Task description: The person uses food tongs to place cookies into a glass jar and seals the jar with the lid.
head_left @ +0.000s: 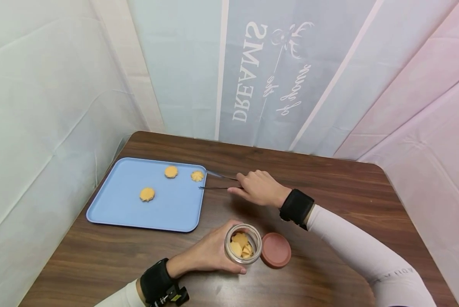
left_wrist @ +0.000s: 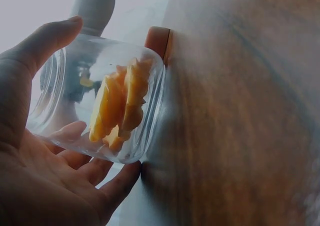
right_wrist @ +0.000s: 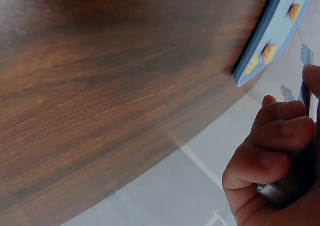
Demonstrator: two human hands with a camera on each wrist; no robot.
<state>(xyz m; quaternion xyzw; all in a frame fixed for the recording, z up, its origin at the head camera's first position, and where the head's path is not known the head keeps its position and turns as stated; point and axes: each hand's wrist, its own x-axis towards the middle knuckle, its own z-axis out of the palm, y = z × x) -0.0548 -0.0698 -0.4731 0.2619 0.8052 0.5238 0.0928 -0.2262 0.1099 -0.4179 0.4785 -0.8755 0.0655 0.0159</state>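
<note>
1. My left grip (head_left: pixel 208 252) is wrapped round a clear jar (head_left: pixel 258 244), thumb on the near side and fingers on the far side, mouth facing up
2. Several yellow cookies (head_left: pixel 240 239) lie in a heap at the bottom of the jar
3. My right grip (head_left: pixel 261 187) is curled round metal tongs (head_left: pixel 219 188), whose two arms stand apart and whose ends are toothed
4. The tong tips are at the right edge of a blue tray (head_left: pixel 175 215), near the corner cookie (head_left: pixel 197 176); nothing is pinched between them
5. Two more cookies rest on the tray: one by the far edge (head_left: pixel 171 172), one nearer its middle (head_left: pixel 147 194)
6. A reddish-brown lid (head_left: pixel 276 250) lies on the table (head_left: pixel 340 187) just beside the jar, on its right
7. Past the table hangs a pale cloth (head_left: pixel 191 64) with white lettering, upside down from where I am
</note>
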